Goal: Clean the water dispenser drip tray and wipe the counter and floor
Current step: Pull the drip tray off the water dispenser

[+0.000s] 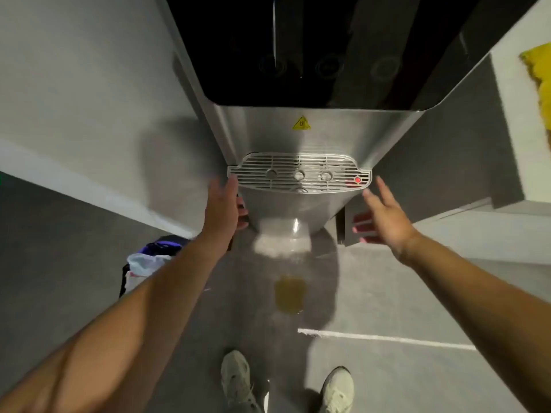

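Bare forearms (pixel 134 308) reach in from the near edge. The left hand (pixel 222 204), fingers straight and empty, lies just beside the left end of the drip tray (pixel 299 174), and the right hand (pixel 384 214), fingers spread and empty, hovers near its right end. The slotted tray sits in the front of the steel water dispenser (pixel 316 135), beyond a yellowish puddle (pixel 289 295) on the grey floor (pixel 387 308); a yellow cloth (pixel 538 79) lies on the counter (pixel 512 129), far right.
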A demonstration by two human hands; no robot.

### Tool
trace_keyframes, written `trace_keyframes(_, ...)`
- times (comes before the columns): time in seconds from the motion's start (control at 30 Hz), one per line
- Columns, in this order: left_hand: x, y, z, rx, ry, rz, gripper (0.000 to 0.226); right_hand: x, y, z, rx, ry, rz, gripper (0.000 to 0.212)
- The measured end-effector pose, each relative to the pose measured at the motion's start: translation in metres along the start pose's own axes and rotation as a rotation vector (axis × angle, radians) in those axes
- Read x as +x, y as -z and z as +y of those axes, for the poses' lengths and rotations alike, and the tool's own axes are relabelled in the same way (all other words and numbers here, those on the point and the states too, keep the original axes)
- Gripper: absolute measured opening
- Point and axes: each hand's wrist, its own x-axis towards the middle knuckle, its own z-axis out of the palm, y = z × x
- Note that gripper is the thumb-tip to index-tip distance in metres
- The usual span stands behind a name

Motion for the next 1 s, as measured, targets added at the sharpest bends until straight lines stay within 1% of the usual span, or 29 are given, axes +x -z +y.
trace_keyframes(0.03,0.008,-0.005,0.001,0.008,-0.006,-0.011,0.043,0.011,-0.004,-0.004,-0.007,0.011,-0.003,0.060)
trace_keyframes(0.1,0.024,-0.012,-0.002,0.060,-0.054,-0.006,0.043,0.031,-0.012,-0.008,-0.011,0.003,0.012,0.046)
trace_keyframes(0.23,0.037,-0.013,-0.013,0.188,-0.106,0.020,0.039,0.047,-0.025,-0.004,0.024,-0.021,0.069,0.036)
trace_keyframes(0.37,0.033,-0.012,-0.012,0.130,-0.134,-0.006,0.020,0.043,-0.029,0.004,0.146,-0.020,0.066,0.027)
trace_keyframes(0.47,0.020,-0.011,-0.017,0.097,-0.118,-0.018,0.017,0.030,-0.034,0.017,0.220,-0.028,0.062,0.026)
trace_keyframes(0.53,0.007,-0.003,-0.021,0.098,-0.104,-0.026,0.018,0.014,-0.034,0.026,0.217,-0.025,0.056,0.027)
trace_keyframes(0.63,-0.027,0.013,-0.019,0.094,-0.111,-0.029,0.023,-0.027,-0.029,0.031,0.215,-0.027,0.046,0.028)
trace_keyframes(0.73,-0.076,0.031,-0.002,0.009,-0.141,-0.020,0.012,-0.085,-0.020,0.027,0.216,-0.033,0.046,0.031)
trace_keyframes(0.83,-0.135,0.053,0.019,-0.046,-0.141,-0.062,0.018,-0.154,-0.009,0.020,0.263,-0.049,0.058,0.026)
trace_keyframes(0.93,-0.199,0.072,0.043,-0.024,-0.218,-0.047,0.031,-0.222,0.009,0.014,0.322,-0.045,0.034,0.027)
trace_keyframes(0.97,-0.218,0.076,0.050,-0.008,-0.227,-0.044,0.029,-0.244,0.016,0.013,0.334,-0.043,0.023,0.029)
trace_keyframes(1.0,-0.236,0.078,0.056,-0.002,-0.228,-0.052,0.023,-0.266,0.024,0.011,0.342,-0.039,0.019,0.029)
